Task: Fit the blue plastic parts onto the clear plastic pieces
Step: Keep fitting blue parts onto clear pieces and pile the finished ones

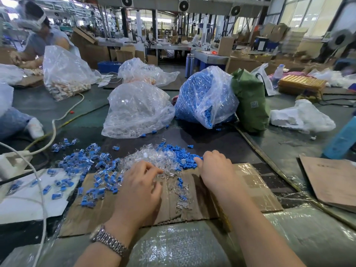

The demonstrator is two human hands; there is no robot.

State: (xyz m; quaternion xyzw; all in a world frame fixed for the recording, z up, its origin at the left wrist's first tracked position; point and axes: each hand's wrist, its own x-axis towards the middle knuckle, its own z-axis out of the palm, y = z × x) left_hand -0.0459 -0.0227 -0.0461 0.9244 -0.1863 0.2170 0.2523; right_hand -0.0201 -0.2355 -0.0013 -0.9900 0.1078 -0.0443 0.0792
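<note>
- My right hand (215, 166), fingers curled, digs into the loose blue parts (185, 157); whether it pinches one I cannot tell.
- My left hand (142, 182), fingers bent, rakes the clear pieces (154, 160) just ahead.
- I'd take one of each, align, press home.
- Counts: two full bags beyond, dozens of fitted pieces (92, 166) left of my left hand.
</note>
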